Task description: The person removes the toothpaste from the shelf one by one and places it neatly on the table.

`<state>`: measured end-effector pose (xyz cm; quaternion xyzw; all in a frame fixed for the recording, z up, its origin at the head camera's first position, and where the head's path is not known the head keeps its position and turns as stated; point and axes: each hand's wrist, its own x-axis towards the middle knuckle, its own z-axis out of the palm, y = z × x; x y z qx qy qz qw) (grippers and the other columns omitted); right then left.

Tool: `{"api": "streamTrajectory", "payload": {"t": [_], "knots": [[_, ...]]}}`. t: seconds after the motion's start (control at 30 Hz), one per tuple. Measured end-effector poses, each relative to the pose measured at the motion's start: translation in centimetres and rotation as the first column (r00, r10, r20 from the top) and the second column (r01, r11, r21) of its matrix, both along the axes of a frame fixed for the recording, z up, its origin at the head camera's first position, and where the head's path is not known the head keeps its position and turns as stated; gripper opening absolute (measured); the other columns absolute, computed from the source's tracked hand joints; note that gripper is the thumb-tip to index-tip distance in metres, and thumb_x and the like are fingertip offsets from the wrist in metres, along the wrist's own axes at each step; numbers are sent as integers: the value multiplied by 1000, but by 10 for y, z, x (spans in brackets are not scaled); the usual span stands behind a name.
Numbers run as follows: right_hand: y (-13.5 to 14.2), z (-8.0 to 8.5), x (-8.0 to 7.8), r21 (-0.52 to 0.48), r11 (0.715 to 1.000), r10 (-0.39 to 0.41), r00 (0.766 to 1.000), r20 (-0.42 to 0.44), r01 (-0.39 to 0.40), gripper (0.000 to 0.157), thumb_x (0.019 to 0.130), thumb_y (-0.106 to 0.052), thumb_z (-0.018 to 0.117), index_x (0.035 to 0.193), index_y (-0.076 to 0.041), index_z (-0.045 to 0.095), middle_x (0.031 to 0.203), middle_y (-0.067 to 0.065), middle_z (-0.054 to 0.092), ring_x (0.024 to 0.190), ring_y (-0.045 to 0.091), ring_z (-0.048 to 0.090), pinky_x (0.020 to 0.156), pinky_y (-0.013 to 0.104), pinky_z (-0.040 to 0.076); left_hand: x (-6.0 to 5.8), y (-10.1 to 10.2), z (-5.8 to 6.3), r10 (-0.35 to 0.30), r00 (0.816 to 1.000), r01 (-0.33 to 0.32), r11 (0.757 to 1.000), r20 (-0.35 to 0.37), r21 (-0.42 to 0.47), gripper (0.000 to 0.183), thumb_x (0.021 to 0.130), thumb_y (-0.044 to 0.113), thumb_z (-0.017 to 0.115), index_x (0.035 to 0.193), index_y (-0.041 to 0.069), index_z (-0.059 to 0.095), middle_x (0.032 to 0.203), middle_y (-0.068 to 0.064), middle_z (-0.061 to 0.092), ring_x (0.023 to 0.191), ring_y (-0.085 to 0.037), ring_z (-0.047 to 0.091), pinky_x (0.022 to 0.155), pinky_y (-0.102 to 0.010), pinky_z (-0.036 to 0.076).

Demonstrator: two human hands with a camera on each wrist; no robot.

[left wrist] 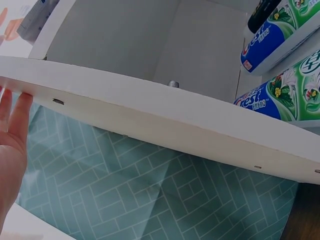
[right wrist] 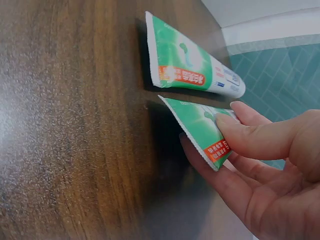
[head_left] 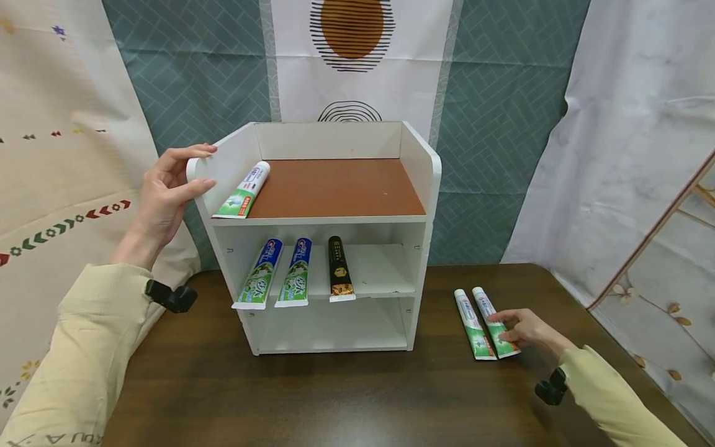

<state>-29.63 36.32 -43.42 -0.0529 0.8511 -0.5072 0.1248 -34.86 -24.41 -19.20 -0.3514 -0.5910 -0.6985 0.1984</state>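
Inspector: State the lettering found.
Me: On the lower blue tube (left wrist: 285, 95) and the upper blue tube (left wrist: 277, 42), left wrist view, I read "rest" in white; the letter ahead of it I cannot certify.
Inspector: And the held tube (right wrist: 200, 127)?
Me: It and the neighbouring tube (right wrist: 192, 57) each carry white Chinese characters on a red band (right wrist: 181, 75), turned, illegible to me.
Inspector: Anything further?
Me: The black tube (head_left: 338, 267) bears gold marks too small to read. My left sleeve (head_left: 89, 347) shows inverted capitals, partly cut off.
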Motion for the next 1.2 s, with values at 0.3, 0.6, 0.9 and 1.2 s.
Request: {"api": "streamTrajectory", "payload": {"t": [0.3, 0.6, 0.9, 1.2], "knots": [[-4, -1, -2, 30, 998, -59, 998, -22, 59, 43, 75, 8, 66, 115, 14, 50, 103, 24, 53, 72, 24, 56, 58, 37, 49, 1, 0, 1, -19, 1000, 19, 1000, 2, 8, 37, 78, -17, 57, 112, -1, 59, 127, -16, 44, 122, -27, 31, 85, -27, 41], [-4, 0, -4, 97, 995, 44, 988, -147, -29, 39, 72, 9, 68, 107, 17, 53, 98, 26, 56, 75, 23, 52, 56, 29, 46, 1, 0, 1, -11, 1000, 11, 1000, 2, 9, 37, 78, -17, 57, 112, -1, 59, 128, -18, 43, 121, -27, 32, 85, -27, 41], [0, -4, -7, 111, 989, 124, 965, -232, -101, 39, 72, 7, 70, 106, 17, 54, 102, 31, 55, 83, 32, 54, 60, 28, 47, 0, 0, 0, -5, 1000, 5, 1000, 3, 8, 37, 78, -16, 57, 112, -1, 59, 127, -16, 44, 121, -27, 32, 86, -27, 40], [2, -8, -6, 146, 985, 129, 956, -263, -93, 39, 73, 5, 70, 107, 16, 55, 100, 29, 56, 75, 27, 54, 58, 29, 47, -1, 0, 0, -15, 1000, 15, 1000, 1, 11, 37, 78, -17, 57, 111, -1, 58, 127, -17, 44, 122, -27, 31, 86, -27, 40]]}}
